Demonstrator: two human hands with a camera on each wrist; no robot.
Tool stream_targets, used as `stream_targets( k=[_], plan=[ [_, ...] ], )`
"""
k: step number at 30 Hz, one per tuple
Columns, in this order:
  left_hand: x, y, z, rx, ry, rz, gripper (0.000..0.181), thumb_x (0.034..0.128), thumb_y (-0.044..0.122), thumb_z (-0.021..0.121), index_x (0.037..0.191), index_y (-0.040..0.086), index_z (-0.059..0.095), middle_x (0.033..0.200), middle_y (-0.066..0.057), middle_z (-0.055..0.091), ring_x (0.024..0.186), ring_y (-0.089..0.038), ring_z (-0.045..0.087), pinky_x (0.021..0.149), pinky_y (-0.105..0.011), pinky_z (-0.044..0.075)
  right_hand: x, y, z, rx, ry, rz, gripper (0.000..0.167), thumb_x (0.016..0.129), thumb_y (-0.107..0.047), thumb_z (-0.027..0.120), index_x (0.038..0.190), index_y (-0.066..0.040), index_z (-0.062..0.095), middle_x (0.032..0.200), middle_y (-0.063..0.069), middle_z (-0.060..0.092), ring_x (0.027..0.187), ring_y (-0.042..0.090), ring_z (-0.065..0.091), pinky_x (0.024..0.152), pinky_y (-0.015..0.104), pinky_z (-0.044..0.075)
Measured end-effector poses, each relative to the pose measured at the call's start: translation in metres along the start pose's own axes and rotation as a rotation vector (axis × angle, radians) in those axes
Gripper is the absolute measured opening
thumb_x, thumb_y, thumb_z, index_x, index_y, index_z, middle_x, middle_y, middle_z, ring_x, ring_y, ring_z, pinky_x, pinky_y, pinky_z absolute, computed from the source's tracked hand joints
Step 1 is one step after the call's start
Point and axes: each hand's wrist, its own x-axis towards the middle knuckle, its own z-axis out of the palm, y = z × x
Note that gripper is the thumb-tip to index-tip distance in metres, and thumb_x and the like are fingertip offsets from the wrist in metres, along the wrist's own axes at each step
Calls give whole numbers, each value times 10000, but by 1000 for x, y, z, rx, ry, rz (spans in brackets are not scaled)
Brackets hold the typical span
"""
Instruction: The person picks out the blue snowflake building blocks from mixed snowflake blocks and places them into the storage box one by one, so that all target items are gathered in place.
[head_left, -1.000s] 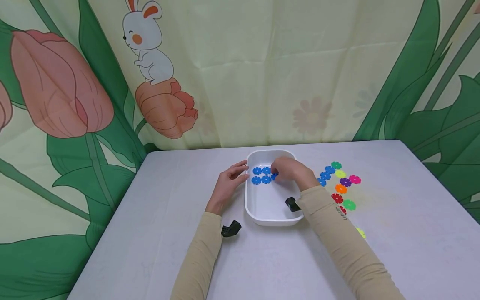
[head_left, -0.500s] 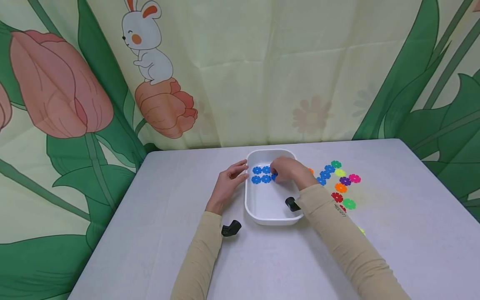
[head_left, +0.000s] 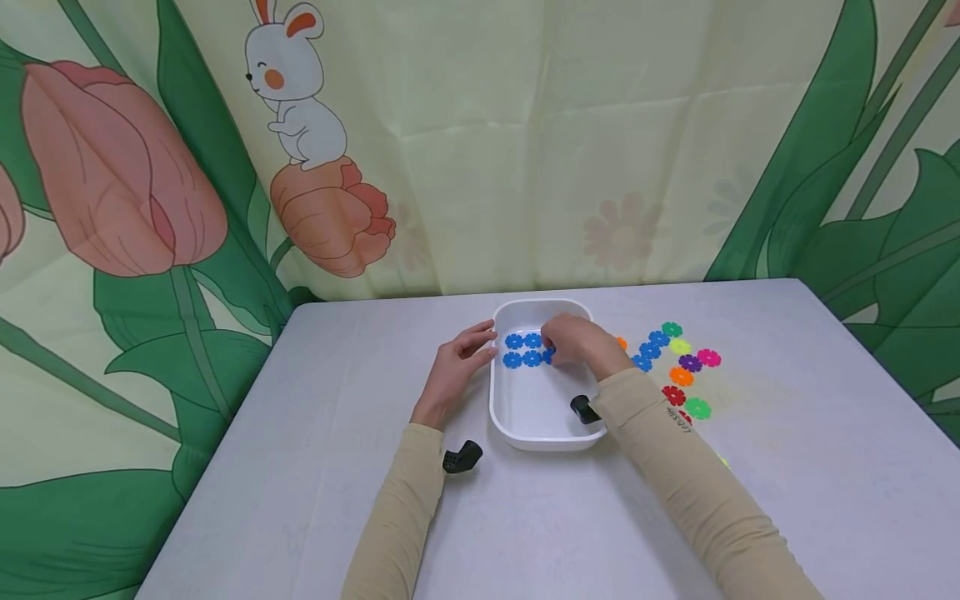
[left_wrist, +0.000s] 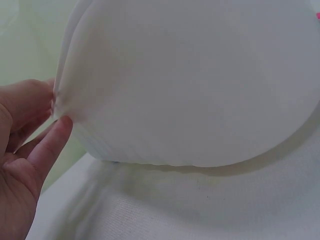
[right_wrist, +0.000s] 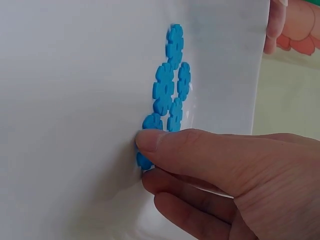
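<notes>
In the head view a white tray point(head_left: 543, 417) holds blue flower-shaped discs point(head_left: 532, 358) laid in two short rows near its far end. My right hand point(head_left: 581, 343) reaches inside; in the right wrist view the thumb and fingers of that hand point(right_wrist: 215, 170) pinch a blue disc point(right_wrist: 144, 160), partly covered by the thumb, beside the other blue discs point(right_wrist: 164, 89). My left hand point(head_left: 455, 371) rests its fingers on the tray's left rim. In the left wrist view that hand point(left_wrist: 30, 135) touches the tray's edge point(left_wrist: 62, 75), its thumb and fingers only slightly bent.
To the right of the tray, loose discs lie on the white table point(head_left: 360, 450): blue point(head_left: 650, 350), purple point(head_left: 691, 363), pink point(head_left: 708, 357), orange point(head_left: 681, 377), red point(head_left: 673, 395), green point(head_left: 697, 408) and others. A printed curtain point(head_left: 480, 167) hangs behind.
An orange disc beside the right wrist shows now but not a second ago, as that wrist has shifted very slightly. Both hands otherwise keep their places.
</notes>
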Motion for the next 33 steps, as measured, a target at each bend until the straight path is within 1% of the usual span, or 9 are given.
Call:
stream_targets(
  k=[5, 12, 23, 28, 31, 33],
  plan=[
    [0, 0, 0, 5, -3, -9, 337, 907, 272, 708, 1216, 136, 696, 1354, 195, 542, 1317, -114, 471, 1094, -358, 389, 2, 0, 1, -15, -3, -15, 197, 853, -117, 752, 1013, -47, 661, 901, 60, 619, 892, 242, 539, 864, 359, 499],
    [0, 1, 0, -2, -6, -5, 343, 910, 243, 705, 1225, 108, 687, 1373, 161, 543, 1324, -140, 472, 1095, -365, 387, 3, 1, 1, -23, 5, -51, 183, 837, -123, 769, 957, -41, 658, 856, 51, 613, 849, 231, 535, 815, 344, 490],
    [0, 0, -1, -2, -7, 1, 347, 910, 245, 706, 1227, 105, 685, 1370, 166, 544, 1317, -128, 476, 1098, -365, 385, 4, 0, 2, -13, 8, -39, 195, 836, -124, 776, 971, -41, 662, 866, 52, 616, 855, 227, 536, 821, 341, 492],
    [-1, 0, 0, -1, -2, -3, 329, 916, 213, 697, 1226, 102, 685, 1371, 160, 545, 1316, -129, 478, 1095, -363, 389, 1, 1, 0, 46, 16, -28, 186, 857, -104, 744, 1013, -36, 669, 890, 60, 617, 872, 233, 535, 825, 346, 495],
    [-1, 1, 0, -4, -1, -2, 327, 920, 201, 693, 1231, 103, 682, 1375, 161, 542, 1320, -135, 474, 1093, -369, 391, -1, 3, -3, 115, 43, -36, 204, 869, -98, 725, 1052, -24, 674, 908, 72, 625, 872, 236, 544, 830, 353, 507],
    [0, 1, 0, -3, -1, -2, 328, 920, 207, 692, 1233, 107, 682, 1374, 165, 540, 1323, -134, 471, 1094, -370, 390, -1, 4, -5, 155, 70, -58, 234, 873, -109, 724, 1074, -2, 672, 923, 86, 635, 872, 240, 553, 844, 366, 515]
  ],
)
